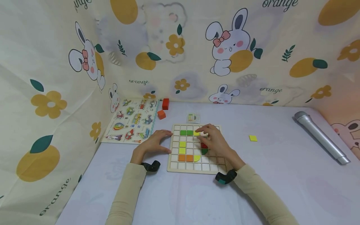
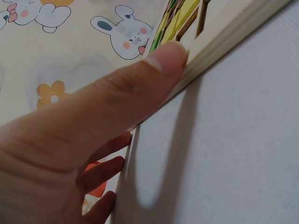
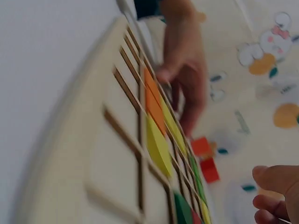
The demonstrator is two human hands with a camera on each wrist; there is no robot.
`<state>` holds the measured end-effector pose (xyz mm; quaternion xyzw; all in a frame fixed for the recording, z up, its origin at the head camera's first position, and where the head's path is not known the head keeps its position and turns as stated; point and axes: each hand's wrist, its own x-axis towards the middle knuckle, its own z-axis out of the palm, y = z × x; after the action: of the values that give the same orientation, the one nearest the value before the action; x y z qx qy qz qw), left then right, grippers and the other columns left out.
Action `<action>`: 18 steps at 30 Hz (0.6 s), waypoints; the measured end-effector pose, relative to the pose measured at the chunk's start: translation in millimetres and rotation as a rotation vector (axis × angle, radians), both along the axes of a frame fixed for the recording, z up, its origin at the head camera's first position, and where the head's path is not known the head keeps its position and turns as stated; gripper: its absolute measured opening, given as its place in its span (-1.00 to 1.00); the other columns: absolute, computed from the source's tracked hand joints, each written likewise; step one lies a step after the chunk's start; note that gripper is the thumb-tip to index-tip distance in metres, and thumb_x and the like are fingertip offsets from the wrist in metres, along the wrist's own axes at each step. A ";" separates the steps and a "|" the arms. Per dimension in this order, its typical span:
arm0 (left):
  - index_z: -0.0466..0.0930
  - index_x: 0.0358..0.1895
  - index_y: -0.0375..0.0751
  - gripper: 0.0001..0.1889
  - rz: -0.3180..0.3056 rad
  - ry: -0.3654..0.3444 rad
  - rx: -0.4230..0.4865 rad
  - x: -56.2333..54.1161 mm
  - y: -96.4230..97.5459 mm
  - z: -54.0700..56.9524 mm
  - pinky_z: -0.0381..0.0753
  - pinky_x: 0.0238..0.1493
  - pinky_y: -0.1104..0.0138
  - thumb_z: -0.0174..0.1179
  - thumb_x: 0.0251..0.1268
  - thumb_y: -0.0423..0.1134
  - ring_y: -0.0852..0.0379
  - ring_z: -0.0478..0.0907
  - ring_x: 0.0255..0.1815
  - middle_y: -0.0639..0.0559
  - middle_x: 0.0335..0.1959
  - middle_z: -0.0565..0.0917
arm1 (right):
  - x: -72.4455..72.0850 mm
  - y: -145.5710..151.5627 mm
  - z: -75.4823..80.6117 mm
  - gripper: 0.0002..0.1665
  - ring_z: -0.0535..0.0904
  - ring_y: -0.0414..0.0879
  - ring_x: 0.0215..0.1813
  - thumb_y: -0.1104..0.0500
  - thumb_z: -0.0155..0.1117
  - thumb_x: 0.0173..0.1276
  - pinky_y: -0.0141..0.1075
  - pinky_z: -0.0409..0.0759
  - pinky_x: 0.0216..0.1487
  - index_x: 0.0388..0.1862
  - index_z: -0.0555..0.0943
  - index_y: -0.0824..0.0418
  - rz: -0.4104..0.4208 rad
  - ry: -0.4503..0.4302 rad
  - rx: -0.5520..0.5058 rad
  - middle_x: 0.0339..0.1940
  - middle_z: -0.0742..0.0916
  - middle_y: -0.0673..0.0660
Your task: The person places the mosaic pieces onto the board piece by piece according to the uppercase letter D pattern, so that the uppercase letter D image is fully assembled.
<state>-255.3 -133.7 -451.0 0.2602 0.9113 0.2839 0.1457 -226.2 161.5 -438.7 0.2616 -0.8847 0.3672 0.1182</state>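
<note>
A wooden grid board [image 1: 189,171] lies on the table with coloured tiles in some of its cells. The left hand [image 1: 153,144] rests against the board's left edge; its thumb [image 2: 135,86] touches the side of the rim. Over the upper right part of the board is the right hand [image 1: 215,141], its fingertips beside a yellow tile [image 1: 196,133] at the end of two green tiles [image 1: 186,132]. In the right wrist view the fingers [image 3: 275,179] show bent and no piece is visible between them. That hand partly covers a red tile [image 1: 203,145] and a dark green tile [image 1: 204,151].
A small pattern card [image 1: 193,118] lies behind the board. At the back left are a picture puzzle board [image 1: 132,122] and two orange-red blocks [image 1: 165,104]. A loose yellow tile [image 1: 253,138] lies right of the board, and a silver microphone [image 1: 322,137] farther right.
</note>
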 end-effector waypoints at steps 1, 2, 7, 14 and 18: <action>0.29 0.35 -0.06 -0.14 0.001 0.000 0.000 0.1 -0.5 0.1 0.03 0.44 0.05 0.43 -0.11 0.07 -0.01 0.02 0.45 0.02 0.41 0.22 | -0.2 6.2 1.3 -0.70 0.48 0.07 -0.15 0.24 0.35 0.20 -0.13 0.58 -0.24 -0.07 0.64 0.26 -0.018 -0.003 0.002 -0.10 0.62 0.17; 0.30 0.34 -0.06 -0.14 0.001 0.000 0.001 0.1 -0.8 0.1 0.03 0.44 0.05 0.43 -0.11 0.08 -0.01 0.02 0.45 0.02 0.41 0.23 | -0.4 12.9 2.1 -0.69 0.48 0.05 -0.15 0.23 0.35 0.19 -0.14 0.59 -0.24 -0.07 0.64 0.24 -0.036 -0.003 0.005 -0.10 0.62 0.16; 0.30 0.34 -0.06 -0.14 0.001 0.003 0.003 0.3 0.1 0.4 0.06 0.43 0.05 0.43 -0.11 0.08 -0.01 0.04 0.44 0.01 0.40 0.24 | 0.5 49.8 4.3 -0.70 0.46 0.00 -0.16 0.21 0.35 0.20 -0.12 0.57 -0.26 -0.06 0.64 0.20 -0.121 0.016 0.029 -0.11 0.63 0.15; 0.30 0.34 -0.08 -0.14 -0.003 0.010 -0.004 0.9 -0.2 0.8 0.07 0.43 0.06 0.43 -0.11 0.08 -0.02 0.04 0.43 0.00 0.40 0.24 | 4.9 95.3 3.4 -0.70 0.49 0.01 -0.22 0.25 0.36 0.17 -0.14 0.55 -0.33 -0.08 0.64 0.21 -0.173 0.070 0.069 -0.16 0.64 0.17; 0.31 0.34 -0.10 -0.14 -0.010 0.017 0.005 1.1 -0.1 0.9 0.08 0.42 0.05 0.43 -0.10 0.07 -0.03 0.05 0.43 -0.02 0.39 0.26 | 8.1 115.7 3.9 -0.69 0.50 0.00 -0.24 0.28 0.36 0.16 -0.12 0.56 -0.35 -0.07 0.64 0.22 -0.188 0.077 0.090 -0.16 0.64 0.18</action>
<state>-254.2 -133.8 -450.1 0.2678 0.9104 0.2832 0.1386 -218.0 277.2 -434.7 0.1962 -0.9157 0.3043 0.1741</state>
